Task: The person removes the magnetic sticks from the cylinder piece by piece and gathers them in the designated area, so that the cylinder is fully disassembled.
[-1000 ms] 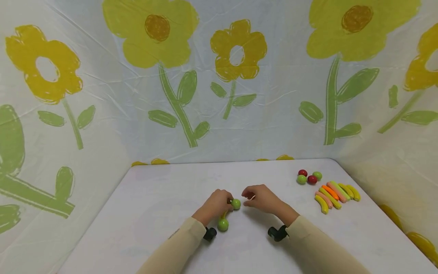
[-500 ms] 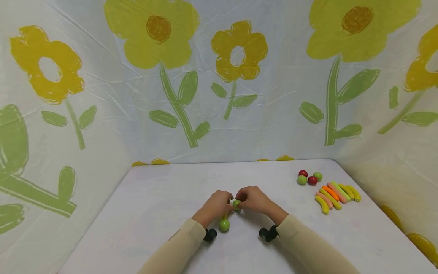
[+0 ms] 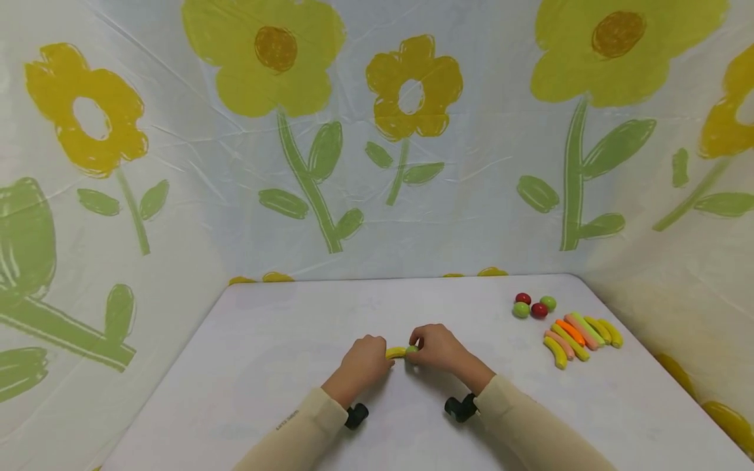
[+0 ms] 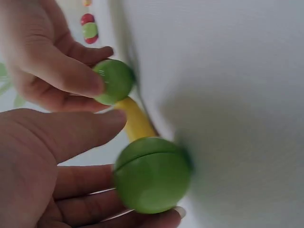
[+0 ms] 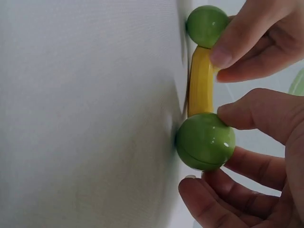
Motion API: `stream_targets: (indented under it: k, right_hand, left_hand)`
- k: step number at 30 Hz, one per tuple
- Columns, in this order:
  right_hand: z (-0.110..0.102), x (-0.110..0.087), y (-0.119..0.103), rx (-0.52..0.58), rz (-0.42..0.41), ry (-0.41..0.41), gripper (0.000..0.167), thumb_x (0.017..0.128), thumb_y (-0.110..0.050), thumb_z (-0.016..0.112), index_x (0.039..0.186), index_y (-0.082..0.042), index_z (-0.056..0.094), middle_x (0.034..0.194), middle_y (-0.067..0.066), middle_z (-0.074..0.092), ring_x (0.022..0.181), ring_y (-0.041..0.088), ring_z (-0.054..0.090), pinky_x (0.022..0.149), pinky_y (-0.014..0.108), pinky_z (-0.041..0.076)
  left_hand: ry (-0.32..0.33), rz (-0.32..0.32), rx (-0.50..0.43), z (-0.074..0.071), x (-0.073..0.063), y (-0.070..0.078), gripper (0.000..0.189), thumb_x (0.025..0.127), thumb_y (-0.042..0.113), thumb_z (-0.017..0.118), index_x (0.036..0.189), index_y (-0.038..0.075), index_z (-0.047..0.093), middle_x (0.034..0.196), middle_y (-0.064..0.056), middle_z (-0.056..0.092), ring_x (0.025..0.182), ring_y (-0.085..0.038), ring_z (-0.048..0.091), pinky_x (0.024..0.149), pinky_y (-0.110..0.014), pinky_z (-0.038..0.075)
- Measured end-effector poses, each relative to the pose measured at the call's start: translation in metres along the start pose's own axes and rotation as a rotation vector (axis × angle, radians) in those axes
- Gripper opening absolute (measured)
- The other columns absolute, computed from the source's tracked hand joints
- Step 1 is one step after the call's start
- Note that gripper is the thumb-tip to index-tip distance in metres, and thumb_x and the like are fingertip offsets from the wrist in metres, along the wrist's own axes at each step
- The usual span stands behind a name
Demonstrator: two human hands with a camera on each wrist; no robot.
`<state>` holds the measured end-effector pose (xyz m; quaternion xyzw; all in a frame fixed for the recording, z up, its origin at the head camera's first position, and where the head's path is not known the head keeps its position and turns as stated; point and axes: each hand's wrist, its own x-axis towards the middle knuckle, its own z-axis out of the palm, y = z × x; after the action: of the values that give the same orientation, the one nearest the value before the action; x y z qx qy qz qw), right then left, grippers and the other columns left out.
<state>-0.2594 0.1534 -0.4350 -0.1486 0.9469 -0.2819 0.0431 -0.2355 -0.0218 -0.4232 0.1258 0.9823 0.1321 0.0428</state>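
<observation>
A yellow curved stick has a green ball at each end. My left hand pinches the stick near its left end, the thumb lying on the yellow in the left wrist view. The left-end green ball sits against my left fingers, hidden by that hand in the head view. My right hand pinches the right-end green ball between thumb and fingers. In the right wrist view this ball touches the stick's end. The stick and balls are low, close to the white tabletop.
At the back right lie two red balls and two green balls. Several coloured sticks, some straight and some curved, form a row in front of them. A flower-printed curtain stands behind the table and along its sides.
My right hand has moved left and taken hold of a green ball. My left hand has turned, bringing the stick and both balls into a left-to-right line; its nearer ball has gone from the head view.
</observation>
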Motion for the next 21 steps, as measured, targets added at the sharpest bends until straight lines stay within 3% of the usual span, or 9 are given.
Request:
stream_targets:
  k: [6, 13, 21]
  right_hand:
    - [0.001, -0.002, -0.003, -0.013, -0.010, -0.034, 0.019, 0.076, -0.017, 0.078, 0.091, -0.010, 0.069, 0.081, -0.002, 0.063, 0.071, 0.013, 0.053, 0.066, 0.029, 0.048]
    - [0.003, -0.002, -0.002, -0.036, -0.010, -0.049, 0.019, 0.077, -0.020, 0.079, 0.090, -0.011, 0.068, 0.079, -0.003, 0.062, 0.072, 0.013, 0.053, 0.067, 0.029, 0.050]
    - [-0.017, 0.006, 0.018, -0.080, 0.085, 0.035, 0.022, 0.080, -0.017, 0.077, 0.099, -0.008, 0.069, 0.089, 0.002, 0.065, 0.081, 0.016, 0.055, 0.074, 0.034, 0.052]
  left_hand:
    - [0.005, -0.023, 0.041, 0.006, 0.005, -0.002, 0.009, 0.089, 0.010, 0.066, 0.086, 0.002, 0.066, 0.076, -0.007, 0.063, 0.069, -0.018, 0.062, 0.062, -0.031, 0.053]
    - [0.033, -0.006, 0.063, 0.011, 0.011, -0.005, 0.008, 0.088, 0.011, 0.068, 0.086, 0.003, 0.066, 0.077, -0.006, 0.065, 0.073, -0.020, 0.065, 0.064, -0.031, 0.055]
    - [0.012, -0.034, 0.021, 0.013, 0.014, -0.007, 0.006, 0.089, 0.009, 0.065, 0.090, 0.003, 0.067, 0.083, -0.007, 0.067, 0.078, -0.020, 0.066, 0.068, -0.033, 0.056]
